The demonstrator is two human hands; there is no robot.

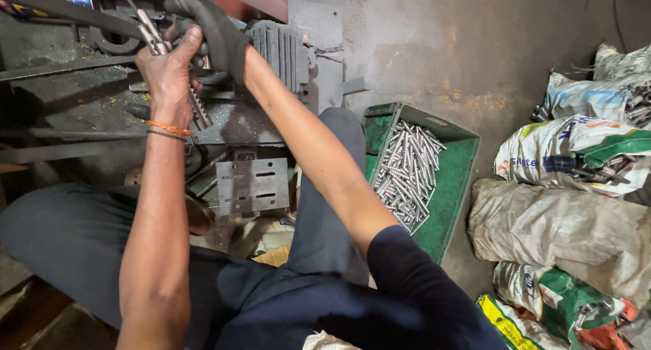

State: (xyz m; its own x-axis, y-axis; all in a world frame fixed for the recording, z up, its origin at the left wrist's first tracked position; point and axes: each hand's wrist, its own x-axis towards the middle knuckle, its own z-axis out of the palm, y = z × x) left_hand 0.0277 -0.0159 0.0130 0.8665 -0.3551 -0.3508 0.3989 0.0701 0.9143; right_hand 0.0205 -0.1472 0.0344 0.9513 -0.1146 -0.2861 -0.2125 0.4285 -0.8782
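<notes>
My bare left hand (168,68) pinched a thin shiny metal rod (150,32) upright at the dark greasy machine (271,58) while my black-gloved right hand (211,32) gripped its lever, the green plastic crate of rods (456,180) within reach right of it.

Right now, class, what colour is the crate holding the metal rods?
Green. The crate shows best in the head view, with silver rods piled inside.

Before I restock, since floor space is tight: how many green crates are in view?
1. The green crate sits on the floor right of the person's knee, part full of metal rods, left of the sacks. Others may be out of view.
</notes>
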